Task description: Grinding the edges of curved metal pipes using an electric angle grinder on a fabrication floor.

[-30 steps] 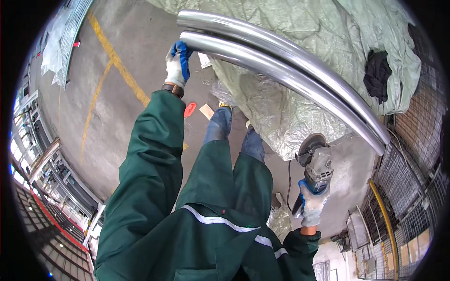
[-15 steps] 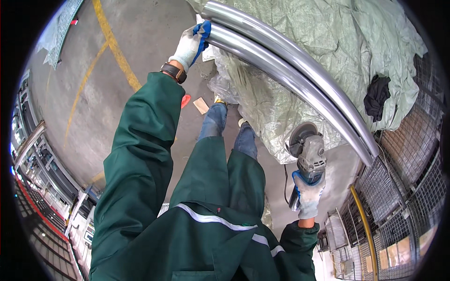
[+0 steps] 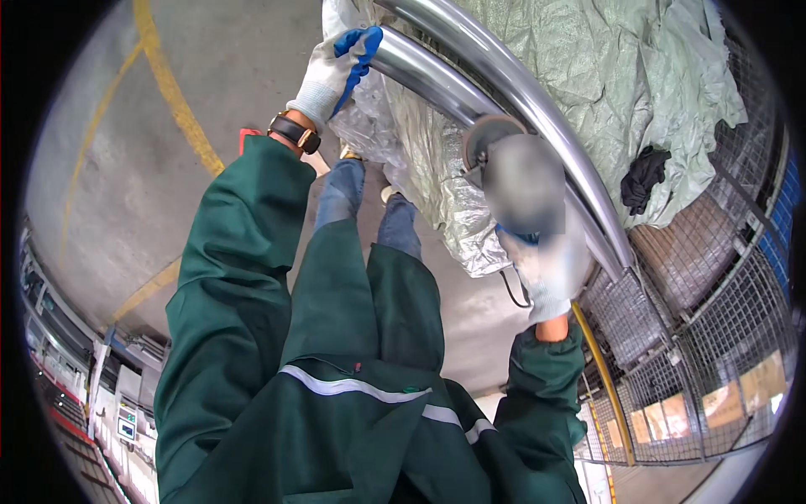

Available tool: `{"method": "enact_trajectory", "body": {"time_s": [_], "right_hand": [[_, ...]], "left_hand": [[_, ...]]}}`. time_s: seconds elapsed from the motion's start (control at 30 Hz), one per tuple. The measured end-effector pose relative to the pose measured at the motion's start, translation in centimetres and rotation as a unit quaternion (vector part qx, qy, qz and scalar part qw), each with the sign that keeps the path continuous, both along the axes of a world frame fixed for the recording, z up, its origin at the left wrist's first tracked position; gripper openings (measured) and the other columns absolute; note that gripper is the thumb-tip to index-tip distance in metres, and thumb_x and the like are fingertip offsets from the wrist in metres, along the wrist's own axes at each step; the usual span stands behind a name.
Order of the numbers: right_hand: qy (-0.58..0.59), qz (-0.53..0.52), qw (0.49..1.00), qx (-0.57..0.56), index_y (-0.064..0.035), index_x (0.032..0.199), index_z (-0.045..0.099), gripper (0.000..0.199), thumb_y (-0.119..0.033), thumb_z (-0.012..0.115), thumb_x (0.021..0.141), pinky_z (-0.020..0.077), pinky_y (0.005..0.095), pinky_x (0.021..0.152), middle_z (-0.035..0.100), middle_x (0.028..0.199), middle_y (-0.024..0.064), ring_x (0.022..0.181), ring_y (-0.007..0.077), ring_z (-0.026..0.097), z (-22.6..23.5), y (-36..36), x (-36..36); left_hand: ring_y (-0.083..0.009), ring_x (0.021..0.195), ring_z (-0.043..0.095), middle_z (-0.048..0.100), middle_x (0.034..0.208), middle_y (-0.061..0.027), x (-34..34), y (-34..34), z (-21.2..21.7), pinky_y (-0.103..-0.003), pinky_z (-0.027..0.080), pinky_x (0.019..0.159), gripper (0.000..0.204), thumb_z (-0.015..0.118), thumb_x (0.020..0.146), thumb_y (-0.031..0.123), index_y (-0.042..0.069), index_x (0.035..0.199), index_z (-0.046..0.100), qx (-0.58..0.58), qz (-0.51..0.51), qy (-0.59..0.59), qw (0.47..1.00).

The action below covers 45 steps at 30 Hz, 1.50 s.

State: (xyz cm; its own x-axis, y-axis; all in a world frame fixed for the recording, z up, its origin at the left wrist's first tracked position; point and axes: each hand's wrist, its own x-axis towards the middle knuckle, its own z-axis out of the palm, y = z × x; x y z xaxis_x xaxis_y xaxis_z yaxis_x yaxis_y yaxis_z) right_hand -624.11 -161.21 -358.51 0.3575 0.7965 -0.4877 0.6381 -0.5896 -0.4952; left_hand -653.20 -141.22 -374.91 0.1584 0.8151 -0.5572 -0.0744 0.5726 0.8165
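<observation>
Two long, curved, shiny metal tubes lie side by side. At the far end of the nearer metal tube (image 3: 428,74), my left hand (image 3: 340,76), in a white glove with a blue palm, is closed on the tube's end. The outer metal tube (image 3: 525,80) runs just beyond it. My right hand (image 3: 550,269), gloved alike, is closed around an angle grinder (image 3: 522,181), whose body looks blurred. The grinder's round disc (image 3: 491,134) is over the nearer tube's edge; whether they touch I cannot tell. The grinder hides part of that tube.
A pale green, crumpled sheet (image 3: 621,76) spreads beneath the tubes, with a black cloth (image 3: 645,179) on it. Clear plastic wrap (image 3: 365,113) hangs near my left hand. A grinder cord (image 3: 514,290) loops by my right wrist. Wire mesh cages (image 3: 705,336) and a yellow bar (image 3: 606,382) stand right.
My right hand has brought the grinder up and leftward from beside the tubes to the nearer tube. My left hand stays at the tube's end. The view has shifted slightly.
</observation>
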Motion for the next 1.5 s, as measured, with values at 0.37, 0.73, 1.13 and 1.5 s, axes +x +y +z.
{"method": "enact_trajectory", "body": {"time_s": [0.37, 0.73, 1.13, 1.5], "right_hand": [[-0.025, 0.06, 0.995, -0.074, 0.0, 0.133, 0.051, 0.075, -0.02, 0.084, 0.068, 0.056, 0.0314, 0.071, 0.071, 0.103, 0.0165, 0.082, 0.0236, 0.07, 1.3, 5.1, -1.0], [-0.05, 0.086, 0.992, -0.074, 0.0004, 0.131, 0.053, 0.074, -0.019, 0.084, 0.067, 0.056, 0.0318, 0.07, 0.072, 0.104, 0.0158, 0.079, 0.0232, 0.069, 0.5, 5.1, -0.4], [-0.023, 0.083, 0.995, -0.045, -0.0028, 0.134, 0.052, 0.078, -0.022, 0.084, 0.065, 0.0568, 0.0345, 0.072, 0.071, 0.103, 0.0165, 0.08, 0.0273, 0.07, 0.4, 4.9, -0.2], [-0.045, 0.099, 0.991, -0.072, -0.006, 0.137, 0.05, 0.082, -0.028, 0.083, 0.065, 0.0578, 0.0349, 0.073, 0.071, 0.105, 0.0171, 0.082, 0.0303, 0.072, 1.0, 7.2, -1.8]], "left_hand": [[-0.0072, 0.072, 0.055, 0.066, 0.09, 0.0009, 0.5, -2.0, -0.3, -0.02, 0.047, 0.063, 0.031, 0.068, 0.094, 0.012, 0.005, 0.124, 0.067, 0.026, -0.001, -0.022, 0.999], [-0.0093, 0.076, 0.058, 0.07, 0.097, -0.0033, 0.6, -1.7, 0.5, -0.024, 0.054, 0.071, 0.037, 0.067, 0.09, 0.002, 0.003, 0.127, 0.065, 0.023, -0.032, 0.02, 0.999], [-0.0079, 0.071, 0.054, 0.067, 0.089, -0.0016, 1.0, -1.9, -0.3, -0.022, 0.05, 0.067, 0.029, 0.071, 0.092, 0.011, 0.004, 0.12, 0.069, 0.009, -0.002, 0.036, 0.999], [-0.0049, 0.064, 0.048, 0.061, 0.077, 0.0029, 0.8, -1.6, 0.0, -0.02, 0.041, 0.057, 0.025, 0.073, 0.094, 0.027, 0.008, 0.11, 0.073, 0.02, 0.02, 0.017, 0.999]]}}
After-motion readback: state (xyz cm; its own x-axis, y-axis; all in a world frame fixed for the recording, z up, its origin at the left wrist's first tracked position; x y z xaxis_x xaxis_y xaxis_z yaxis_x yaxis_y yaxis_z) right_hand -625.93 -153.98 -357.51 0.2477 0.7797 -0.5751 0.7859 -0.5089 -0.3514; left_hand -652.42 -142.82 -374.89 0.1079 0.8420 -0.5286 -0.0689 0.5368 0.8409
